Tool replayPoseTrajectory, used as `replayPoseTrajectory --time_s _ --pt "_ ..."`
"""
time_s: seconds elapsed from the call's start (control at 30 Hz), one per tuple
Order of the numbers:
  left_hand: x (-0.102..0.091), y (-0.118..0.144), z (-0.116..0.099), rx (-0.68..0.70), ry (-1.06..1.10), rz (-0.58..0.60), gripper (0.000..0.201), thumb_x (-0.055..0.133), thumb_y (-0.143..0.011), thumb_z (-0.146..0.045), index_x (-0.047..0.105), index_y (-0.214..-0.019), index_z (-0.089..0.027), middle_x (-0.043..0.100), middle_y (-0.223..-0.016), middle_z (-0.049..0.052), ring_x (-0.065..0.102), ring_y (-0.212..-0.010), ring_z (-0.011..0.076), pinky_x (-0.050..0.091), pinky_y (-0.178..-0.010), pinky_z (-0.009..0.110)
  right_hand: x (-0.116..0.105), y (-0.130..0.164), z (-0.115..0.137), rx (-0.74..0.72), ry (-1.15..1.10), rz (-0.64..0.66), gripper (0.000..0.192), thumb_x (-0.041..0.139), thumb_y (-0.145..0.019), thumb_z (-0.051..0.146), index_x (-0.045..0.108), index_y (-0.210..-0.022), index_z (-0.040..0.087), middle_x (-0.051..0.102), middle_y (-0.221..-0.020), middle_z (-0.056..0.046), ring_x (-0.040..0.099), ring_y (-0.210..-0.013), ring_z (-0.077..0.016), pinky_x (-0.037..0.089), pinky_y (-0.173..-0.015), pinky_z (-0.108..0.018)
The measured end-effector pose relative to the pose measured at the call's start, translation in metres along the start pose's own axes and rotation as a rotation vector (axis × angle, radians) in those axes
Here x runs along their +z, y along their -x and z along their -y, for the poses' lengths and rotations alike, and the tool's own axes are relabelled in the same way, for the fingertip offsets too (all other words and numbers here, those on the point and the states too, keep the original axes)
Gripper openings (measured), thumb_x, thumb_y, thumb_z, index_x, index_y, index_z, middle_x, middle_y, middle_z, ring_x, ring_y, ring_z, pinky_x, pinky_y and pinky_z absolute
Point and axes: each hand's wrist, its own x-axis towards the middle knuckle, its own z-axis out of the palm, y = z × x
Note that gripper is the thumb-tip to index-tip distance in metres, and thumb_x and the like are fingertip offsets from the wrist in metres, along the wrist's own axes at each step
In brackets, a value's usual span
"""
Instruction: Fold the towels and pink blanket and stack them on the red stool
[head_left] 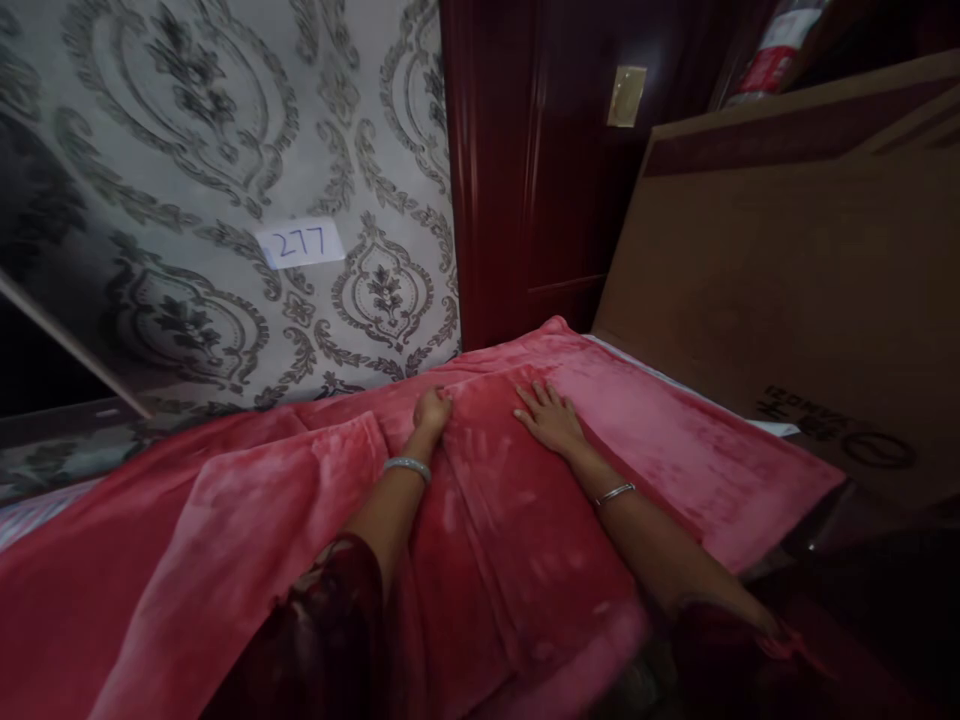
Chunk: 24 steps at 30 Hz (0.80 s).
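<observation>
A red plush blanket [525,500] covers the surface before me, with a folded layer lying in its middle and loose folds towards the left. My left hand [433,410] is closed at the far left edge of that folded layer, its fingers pinching the blanket's fabric. Flat on top of the fold, to the right, rests my right hand [551,418], fingers spread and holding nothing. A bracelet circles each of my wrists. Faint press marks show in the pile between the hands.
Patterned wallpaper [225,150] with a paper label [301,243] reading 277 stands behind. Beside it is a dark red wooden panel [517,170]. On the right leans a large cardboard box [787,280], with a red-labelled bottle [776,55] above it.
</observation>
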Motion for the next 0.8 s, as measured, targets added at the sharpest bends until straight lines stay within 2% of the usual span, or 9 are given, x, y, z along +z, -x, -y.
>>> replayPoseTrajectory --time_s 0.17,0.27,0.37,0.47,0.5,0.57,0.67,0.73,0.8 --pt "0.015 0.006 0.009 -0.056 -0.098 -0.098 0.037 0.046 -0.095 -0.024 0.058 -0.128 -0.015 0.061 -0.132 0.019 0.065 -0.111 0.0289 0.052 -0.091 0.038 0.004 0.001 -0.004 -0.059 0.001 -0.033 0.06 0.026 -0.104 0.057 0.032 -0.158 0.033 0.022 -0.167 -0.004 0.018 -0.153 -0.0297 0.025 -0.119 -0.056" --pt "0.016 0.003 0.012 -0.041 -0.132 -0.068 0.032 0.048 -0.093 -0.019 0.063 -0.121 -0.016 0.064 -0.127 0.019 0.066 -0.11 0.0293 0.052 -0.09 0.039 0.005 0.002 -0.006 -0.063 0.004 -0.031 0.06 0.025 -0.104 0.058 0.032 -0.158 0.034 0.022 -0.167 -0.004 0.019 -0.153 -0.0297 0.028 -0.117 -0.057" --pt "0.004 -0.002 0.009 0.002 -0.146 0.015 0.03 0.053 -0.091 -0.02 0.065 -0.118 -0.015 0.07 -0.115 0.015 0.067 -0.107 0.026 0.053 -0.091 0.035 0.004 0.002 -0.006 -0.056 0.007 -0.024 0.061 0.023 -0.104 0.058 0.031 -0.159 0.033 0.022 -0.167 -0.004 0.019 -0.153 -0.0295 0.028 -0.117 -0.057" --pt "-0.016 0.002 0.0 0.049 -0.154 0.042 0.042 0.058 -0.09 -0.026 0.06 -0.131 -0.015 0.067 -0.126 0.016 0.064 -0.115 0.0255 0.051 -0.097 0.034 -0.004 0.002 -0.005 -0.039 0.007 -0.005 0.061 0.023 -0.104 0.057 0.029 -0.16 0.032 0.019 -0.168 -0.004 0.017 -0.153 -0.0293 0.027 -0.118 -0.056" --pt "-0.022 0.007 -0.003 0.105 -0.169 0.032 0.048 0.059 -0.09 -0.028 0.057 -0.136 -0.015 0.061 -0.136 0.017 0.061 -0.122 0.0268 0.048 -0.102 0.036 -0.008 0.002 -0.003 -0.027 0.004 0.011 0.061 0.024 -0.104 0.057 0.027 -0.16 0.032 0.018 -0.168 -0.004 0.016 -0.154 -0.0292 0.026 -0.119 -0.056" --pt "-0.031 0.024 -0.007 0.317 -0.227 0.044 0.054 0.058 -0.091 -0.032 0.052 -0.143 -0.016 0.047 -0.152 0.017 0.048 -0.138 0.0297 0.039 -0.113 0.041 -0.018 0.008 0.004 0.008 -0.009 0.058 0.061 0.023 -0.105 0.055 0.025 -0.161 0.031 0.016 -0.169 -0.005 0.014 -0.154 -0.0293 0.022 -0.12 -0.058" --pt "-0.03 0.058 -0.002 0.643 -0.354 0.168 0.057 0.052 -0.095 -0.04 0.047 -0.148 -0.018 0.038 -0.16 0.015 0.03 -0.15 0.0315 0.02 -0.124 0.05 -0.027 0.036 0.023 0.004 -0.028 0.129 0.064 0.023 -0.104 0.057 0.023 -0.162 0.028 0.015 -0.169 -0.008 0.012 -0.154 -0.0301 0.017 -0.12 -0.06" --pt "-0.022 0.078 0.008 0.668 -0.417 0.261 0.059 0.049 -0.097 -0.043 0.044 -0.15 -0.019 0.034 -0.162 0.015 0.023 -0.153 0.0316 0.012 -0.125 0.053 -0.024 0.067 0.038 -0.065 -0.031 0.148 0.068 0.027 -0.102 0.062 0.023 -0.161 0.029 0.015 -0.169 -0.009 0.013 -0.154 -0.0318 0.017 -0.12 -0.06" --pt "-0.013 0.091 0.018 0.615 -0.451 0.321 0.06 0.044 -0.099 -0.043 0.04 -0.153 -0.017 0.028 -0.164 0.017 0.019 -0.154 0.0307 0.01 -0.124 0.054 -0.015 0.1 0.051 -0.149 -0.017 0.141 0.072 0.032 -0.099 0.067 0.024 -0.161 0.032 0.013 -0.169 -0.009 0.013 -0.154 -0.0344 0.016 -0.12 -0.062"
